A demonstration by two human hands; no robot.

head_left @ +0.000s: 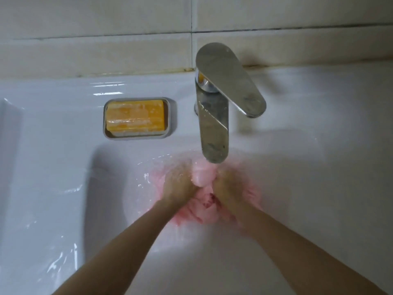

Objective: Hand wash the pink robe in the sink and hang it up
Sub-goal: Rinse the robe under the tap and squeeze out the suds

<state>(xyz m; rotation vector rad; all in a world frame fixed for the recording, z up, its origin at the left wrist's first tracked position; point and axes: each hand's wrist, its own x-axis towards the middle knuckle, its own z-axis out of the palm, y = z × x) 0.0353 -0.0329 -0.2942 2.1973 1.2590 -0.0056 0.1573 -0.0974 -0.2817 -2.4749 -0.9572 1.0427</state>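
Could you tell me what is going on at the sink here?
A person is hand washing a pink robe in a white sink. The left hand and right hand both grip the bunched, wet fabric just below the spout of the chrome faucet; the hands are blurred. An orange soap bar lies in its dish on the ledge, left of the faucet. Nothing is hung up yet.

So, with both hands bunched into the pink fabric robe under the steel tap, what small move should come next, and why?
Probably rub the two gripped folds against each other. The left hand and right hand both grip the pink fabric robe right under the steel tap spout, in the white sink.
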